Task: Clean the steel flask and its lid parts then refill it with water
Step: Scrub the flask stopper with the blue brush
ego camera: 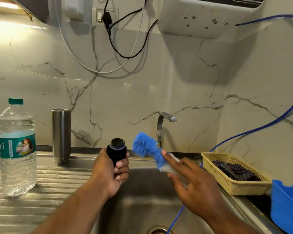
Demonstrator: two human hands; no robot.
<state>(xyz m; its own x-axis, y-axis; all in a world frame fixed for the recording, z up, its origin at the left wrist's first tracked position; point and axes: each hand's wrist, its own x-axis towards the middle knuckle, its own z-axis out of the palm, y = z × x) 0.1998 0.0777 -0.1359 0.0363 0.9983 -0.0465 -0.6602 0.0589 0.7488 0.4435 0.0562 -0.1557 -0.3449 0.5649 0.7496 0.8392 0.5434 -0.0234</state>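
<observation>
The steel flask (61,135) stands upside down on the draining board at the back, mouth on the steel. My left hand (111,173) is shut on the black lid part (117,151), held upright over the sink's back rim. My right hand (191,181) grips the handle of a blue bottle brush (146,147), whose bristle head points up and left, a short gap to the right of the lid. A clear plastic water bottle (16,147) with a green cap stands at the left.
The steel sink (142,200) lies below my hands, its drain at the bottom edge. A tap (164,122) rises behind the brush. A yellow basket (233,184) with dark cloth and a blue tub (287,205) sit at the right. A blue hose (254,130) runs into the sink.
</observation>
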